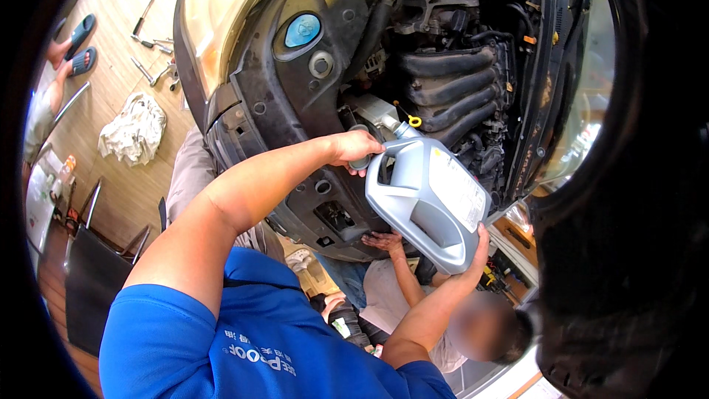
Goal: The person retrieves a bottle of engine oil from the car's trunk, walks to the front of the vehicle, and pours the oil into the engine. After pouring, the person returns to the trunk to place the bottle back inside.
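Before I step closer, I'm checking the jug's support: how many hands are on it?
2: the left hand at the neck end of the gray jug, the right hand at its lower end. Others may be hidden behind it.

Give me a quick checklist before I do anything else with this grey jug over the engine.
1. Right hand supporting the base of the jug: ok.
2. Left hand at the neck end, beside the handle: ok; how firm its grip is, cannot tell.
3. Jug tilted, neck toward the engine: ok.
4. Neck seated in an opening: cannot tell, the join is too small to make out.
5. Yellow ring near the neck visible: ok.
6. Other person's hand clear of the jug: cannot tell; it's on the edge of the black front panel, close to the jug in this view.
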Motion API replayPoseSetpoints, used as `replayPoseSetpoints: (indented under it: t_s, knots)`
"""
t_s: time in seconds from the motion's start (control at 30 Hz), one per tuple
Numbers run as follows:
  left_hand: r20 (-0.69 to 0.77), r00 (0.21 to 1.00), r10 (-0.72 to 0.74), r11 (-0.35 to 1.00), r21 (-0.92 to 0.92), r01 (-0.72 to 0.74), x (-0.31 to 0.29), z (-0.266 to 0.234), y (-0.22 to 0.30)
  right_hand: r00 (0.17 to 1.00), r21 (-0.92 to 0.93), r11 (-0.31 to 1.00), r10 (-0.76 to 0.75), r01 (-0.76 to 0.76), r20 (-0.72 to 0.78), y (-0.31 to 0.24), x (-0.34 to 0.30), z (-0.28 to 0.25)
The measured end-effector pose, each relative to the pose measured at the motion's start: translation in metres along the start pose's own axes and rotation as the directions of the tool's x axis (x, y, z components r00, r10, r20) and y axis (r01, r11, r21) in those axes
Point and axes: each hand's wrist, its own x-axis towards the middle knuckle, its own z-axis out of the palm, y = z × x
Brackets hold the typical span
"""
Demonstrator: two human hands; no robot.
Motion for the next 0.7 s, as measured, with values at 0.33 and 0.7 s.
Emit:
replayPoseSetpoints:
  t_s: [0.33,0.7]
  knots:
    - [0.008,0.999,-0.033,0.998,0.045,0.033,0.002,0.000,0.000,1.000,-0.005,1.000,0.009,-0.009,0.027,0.010,0.031,-0.029]
    - [0.002,0.999,-0.035,0.997,0.076,0.034,0.003,-0.001,-0.001,0.991,-0.074,0.996,-0.042,0.052,0.128,0.026,0.079,-0.070]
